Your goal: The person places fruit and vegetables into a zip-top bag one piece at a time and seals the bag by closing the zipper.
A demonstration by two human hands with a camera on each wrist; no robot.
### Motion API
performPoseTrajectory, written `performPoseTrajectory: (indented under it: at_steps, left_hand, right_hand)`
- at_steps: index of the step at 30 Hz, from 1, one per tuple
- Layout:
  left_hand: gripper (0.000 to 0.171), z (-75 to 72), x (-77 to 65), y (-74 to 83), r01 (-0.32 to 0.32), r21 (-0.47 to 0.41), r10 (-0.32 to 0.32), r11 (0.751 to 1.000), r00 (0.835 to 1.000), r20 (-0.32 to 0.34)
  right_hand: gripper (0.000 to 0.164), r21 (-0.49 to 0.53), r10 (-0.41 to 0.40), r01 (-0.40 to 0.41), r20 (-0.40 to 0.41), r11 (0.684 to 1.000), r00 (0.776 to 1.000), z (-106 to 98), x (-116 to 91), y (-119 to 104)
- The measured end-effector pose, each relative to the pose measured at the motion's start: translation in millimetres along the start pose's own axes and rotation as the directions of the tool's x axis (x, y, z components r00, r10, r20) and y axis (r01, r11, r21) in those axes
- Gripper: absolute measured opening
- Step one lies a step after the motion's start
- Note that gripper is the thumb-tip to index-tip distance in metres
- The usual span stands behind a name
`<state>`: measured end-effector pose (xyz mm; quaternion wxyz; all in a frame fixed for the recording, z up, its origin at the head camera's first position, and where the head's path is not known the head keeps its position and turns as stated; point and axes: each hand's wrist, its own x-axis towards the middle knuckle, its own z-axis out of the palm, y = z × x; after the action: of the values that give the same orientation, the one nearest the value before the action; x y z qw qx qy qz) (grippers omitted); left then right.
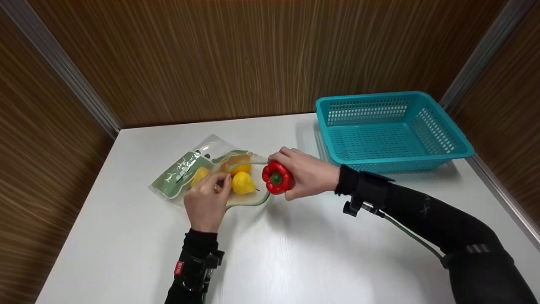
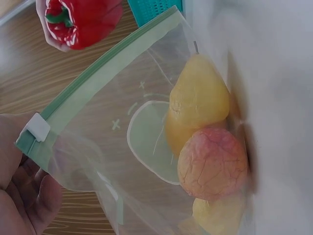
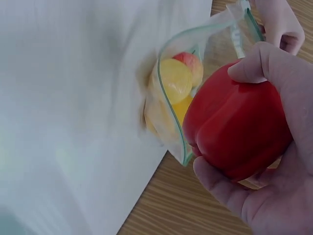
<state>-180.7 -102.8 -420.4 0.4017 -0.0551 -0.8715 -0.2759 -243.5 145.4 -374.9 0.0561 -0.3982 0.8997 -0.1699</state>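
My right hand (image 1: 310, 173) grips a red bell pepper (image 1: 277, 177), its green stem facing the bag. Just left of it, a clear zip bag (image 2: 117, 83) with a green-edged mouth lies on the table, its opening toward the pepper. My left hand (image 1: 207, 200) pinches the bag's edge near the white slider (image 2: 37, 127). Inside the bag are a yellow pear (image 1: 243, 183), a reddish round fruit (image 2: 212, 164) and other yellow and orange fruit (image 1: 239, 164), partly hidden by the left hand and the printed film. The pepper is outside the bag, close to its mouth.
A teal plastic basket (image 1: 394, 161) with perforated walls stands at the back right of the white table (image 1: 295, 261); nothing shows inside it. Wood-grain panels (image 1: 211, 63) rise behind the table and on both sides.
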Motion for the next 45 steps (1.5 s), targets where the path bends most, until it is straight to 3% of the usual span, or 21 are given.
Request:
performPoseTrajectory:
  at_steps: [17,30,36,45]
  left_hand:
    - [0.008,0.7,0.6,0.1,-0.018,-0.013,0.018,1.000,1.000,0.010]
    - [0.008,0.4,0.2,2.7,-0.040,-0.054,0.041,0.998,0.999,0.015]
    - [0.009,0.1,0.2,2.3,-0.052,-0.041,0.052,0.998,0.999,0.012]
    - [0.008,-0.5,-0.2,3.0,-0.059,-0.027,0.059,0.998,0.998,-0.003]
  right_hand:
    - [0.081,-0.039,-0.040,0.040,-0.016,0.998,0.999,42,27,-21]
    - [0.076,-0.119,0.023,-0.030,-0.060,0.992,0.998,68,53,-24]
    - [0.070,-0.102,0.002,-0.013,-0.106,0.995,0.994,78,67,-28]
    - [0.054,-0.156,-0.061,0.029,-0.204,0.987,0.977,86,83,-25]
